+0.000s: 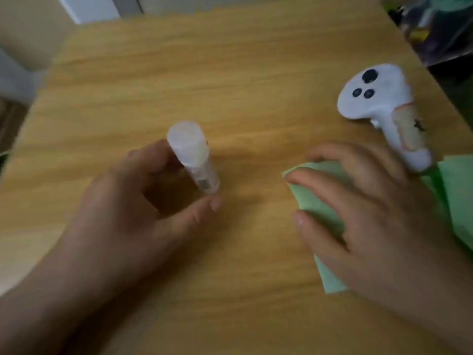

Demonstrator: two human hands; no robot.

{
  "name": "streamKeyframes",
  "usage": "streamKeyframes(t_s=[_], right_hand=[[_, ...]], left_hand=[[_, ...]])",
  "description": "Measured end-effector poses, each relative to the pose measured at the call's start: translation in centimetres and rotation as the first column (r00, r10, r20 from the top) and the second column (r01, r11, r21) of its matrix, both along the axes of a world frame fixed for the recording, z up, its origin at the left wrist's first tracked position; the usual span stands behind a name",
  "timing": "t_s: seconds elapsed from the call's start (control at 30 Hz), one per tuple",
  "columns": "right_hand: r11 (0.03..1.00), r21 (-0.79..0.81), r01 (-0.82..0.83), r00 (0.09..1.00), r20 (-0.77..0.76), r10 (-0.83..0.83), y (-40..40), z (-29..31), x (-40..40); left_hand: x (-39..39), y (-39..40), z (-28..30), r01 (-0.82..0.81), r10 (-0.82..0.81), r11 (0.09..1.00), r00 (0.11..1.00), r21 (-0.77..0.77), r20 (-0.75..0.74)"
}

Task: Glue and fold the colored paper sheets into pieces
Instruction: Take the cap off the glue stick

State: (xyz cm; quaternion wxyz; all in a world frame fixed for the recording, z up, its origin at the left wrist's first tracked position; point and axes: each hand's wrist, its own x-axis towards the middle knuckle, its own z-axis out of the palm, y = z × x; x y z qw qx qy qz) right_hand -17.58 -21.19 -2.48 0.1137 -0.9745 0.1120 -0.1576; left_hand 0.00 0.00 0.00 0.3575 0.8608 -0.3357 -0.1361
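1. Left hand pinches the capped glue stick upright on the worktop. It looks light, rigid and smooth, so best taken round the barrel.
2. Right hand lies spread and flat on the folded green paper, pinning it down.
3. That paper looks thin, floppy and easily creased; lift it by an edge.
4. More green sheets sit at the right.

A white controller with three dark buttons lies at the right of the wooden surface, its handle pointing near. Dark, blurred clutter sits past the far right corner.
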Motion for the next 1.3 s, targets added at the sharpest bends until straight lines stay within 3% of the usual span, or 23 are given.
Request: streamKeyframes(t_s=[0.17, 0.27, 0.37, 0.43, 0.53, 0.57, 0.63, 0.7, 0.83, 0.9, 1.0, 1.1, 1.17, 1.2, 1.3], right_hand=[[1.0, -0.002, 0.011, 1.0, 0.024, -0.011, 0.4, -0.4, -0.4], [0.997, 0.075, 0.012, 0.998, 0.068, -0.017, 0.2, -0.3, -0.3], [0.979, 0.203, -0.012, 0.98, 0.198, -0.029, -0.1, -0.1, -0.2], [0.98, 0.2, 0.01, 0.952, 0.297, -0.07, 0.1, 0.3, -0.4], [0.995, 0.044, 0.088, 0.911, 0.401, -0.099, 0.4, 1.2, -1.2], [0.994, -0.006, 0.107, 0.932, 0.35, -0.098, 0.6, 1.7, -1.5], [0.993, -0.051, 0.108, 0.99, 0.095, -0.103, 0.9, 2.7, -2.1], [0.993, -0.069, 0.1, 0.992, -0.071, -0.105, 1.0, 3.5, -2.8], [0.994, 0.058, 0.09, 0.993, 0.076, -0.095, 1.6, 4.5, -4.2], [0.977, 0.21, 0.041, 0.984, 0.161, -0.076, 2.9, 5.5, -4.4], [0.821, 0.571, -0.01, 0.988, 0.134, -0.082, 6.0, 7.4, -4.1], [0.468, 0.881, -0.064, 0.99, 0.115, -0.081, 9.6, 8.6, -3.3], [0.212, 0.971, -0.111, 0.98, 0.143, -0.142, 11.4, 9.3, -2.9], [0.133, 0.983, -0.128, 0.973, 0.15, -0.176, 12.0, 9.5, -2.8], [0.002, 0.989, -0.146, 0.966, 0.143, -0.214, 13.0, 10.3, -2.3]], left_hand=[[-0.5, -0.4, -0.1, -0.081, 0.083, 0.997, 0.988, -0.019, 0.127], [-0.9, -0.5, 0.1, -0.123, 0.118, 0.992, 0.98, 0.022, 0.159], [-1.5, -0.4, 0.2, -0.146, 0.13, 0.987, 0.973, 0.073, 0.189], [-2.1, -0.3, 0.7, -0.164, 0.148, 0.983, 0.973, 0.082, 0.178], [-3.7, -0.4, 1.7, -0.231, 0.217, 0.969, 0.965, 0.087, 0.145], [-4.5, -0.3, 1.8, -0.257, 0.244, 0.963, 0.96, 0.079, 0.138], [-6.1, 0.2, 1.9, -0.308, 0.298, 0.949, 0.948, 0.074, 0.114], [-7.7, 0.7, 1.9, -0.33, 0.325, 0.942, 0.942, 0.061, 0.08], [-9.6, 1.4, 2.6, -0.336, 0.327, 0.936, 0.94, -0.101, -0.101], [-10.1, 1.4, 3.4, -0.3, 0.243, 0.927, 0.938, -0.226, -0.249], [-11.0, 1.6, 5.2, -0.172, 0.003, 0.896, 0.924, -0.41, -0.382], [-11.7, 2.1, 6.2, -0.13, -0.172, 0.809, 0.88, -0.573, -0.443], [-11.9, 2.3, 6.3, -0.124, -0.241, 0.763, 0.856, -0.634, -0.457], [-11.9, 2.6, 6.2, -0.129, -0.268, 0.744, 0.841, -0.655, -0.47], [-11.1, 3.5, 6.7, -0.193, -0.318, 0.687, 0.786, -0.701, -0.529]])
